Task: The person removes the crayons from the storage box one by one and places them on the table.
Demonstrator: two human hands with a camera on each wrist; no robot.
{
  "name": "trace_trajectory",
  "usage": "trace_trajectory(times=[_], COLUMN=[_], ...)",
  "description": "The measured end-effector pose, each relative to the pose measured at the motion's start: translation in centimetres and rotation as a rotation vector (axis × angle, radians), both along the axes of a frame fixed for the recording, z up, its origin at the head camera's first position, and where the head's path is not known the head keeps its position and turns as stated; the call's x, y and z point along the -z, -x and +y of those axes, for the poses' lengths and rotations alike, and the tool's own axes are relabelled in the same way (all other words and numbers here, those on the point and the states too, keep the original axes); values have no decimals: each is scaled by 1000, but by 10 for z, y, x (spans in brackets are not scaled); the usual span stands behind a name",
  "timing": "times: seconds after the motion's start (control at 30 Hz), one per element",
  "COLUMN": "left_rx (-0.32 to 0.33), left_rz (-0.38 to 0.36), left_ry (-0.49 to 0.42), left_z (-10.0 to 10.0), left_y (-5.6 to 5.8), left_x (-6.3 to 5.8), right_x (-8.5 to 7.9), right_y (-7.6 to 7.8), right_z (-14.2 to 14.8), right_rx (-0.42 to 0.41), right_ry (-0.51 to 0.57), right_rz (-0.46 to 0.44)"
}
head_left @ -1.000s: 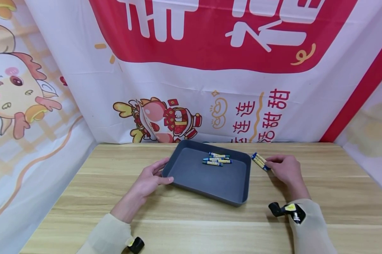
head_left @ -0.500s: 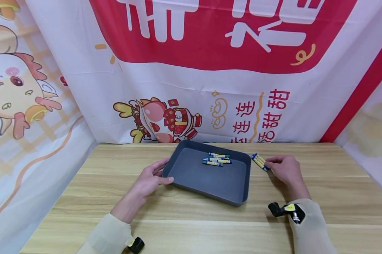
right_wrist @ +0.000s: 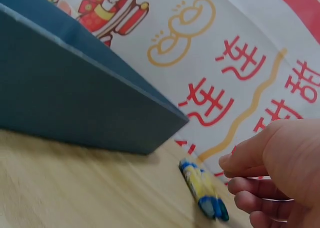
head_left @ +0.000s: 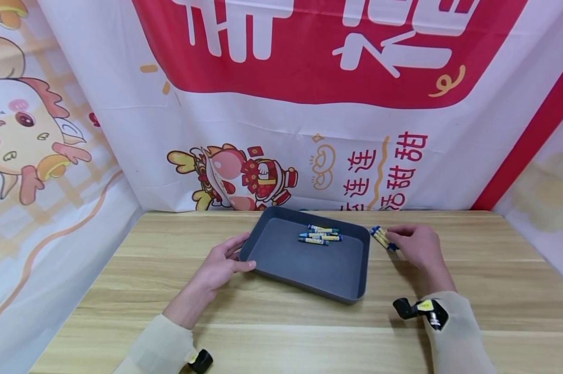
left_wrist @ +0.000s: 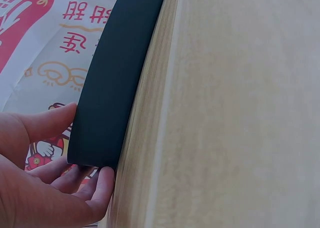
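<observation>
Left hand (head_left: 222, 265) pinched gray oblong tray (head_left: 305, 267); right hand (head_left: 420, 246) bent loosely by yellow-blue stick crayons (right_wrist: 196, 182), likely light, best held midway.

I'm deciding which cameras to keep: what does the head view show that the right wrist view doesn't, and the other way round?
Only the head view: the left hand gripping the tray, the crayons inside it, and both sleeves.
Only the right wrist view: a close look at the tray's outer wall, and an apparent gap between the loose crayons and the right hand.
Both: the right hand, tray, and loose crayons beside it on the wooden tabletop, with the printed backdrop behind.
</observation>
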State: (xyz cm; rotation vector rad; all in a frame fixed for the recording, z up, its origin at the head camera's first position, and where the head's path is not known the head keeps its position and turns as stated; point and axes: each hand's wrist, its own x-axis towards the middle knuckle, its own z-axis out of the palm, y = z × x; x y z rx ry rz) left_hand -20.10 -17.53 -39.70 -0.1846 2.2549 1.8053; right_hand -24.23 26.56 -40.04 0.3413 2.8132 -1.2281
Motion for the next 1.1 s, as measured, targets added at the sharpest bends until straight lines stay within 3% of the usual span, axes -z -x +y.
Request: trace_trajectory(times=[0.47,1.1], left_rx=[-2,3], left_rz=[2,9], left_ry=[4,-1], left_z=[-1,1], left_y=[0,-2], left_x=[1,-2], right_x=[-20,-23], right_y=[-3,-2], right_z=[-31,-66], right_rx=[-76,-164], right_ry=[-1,29], right_rz=[183,211])
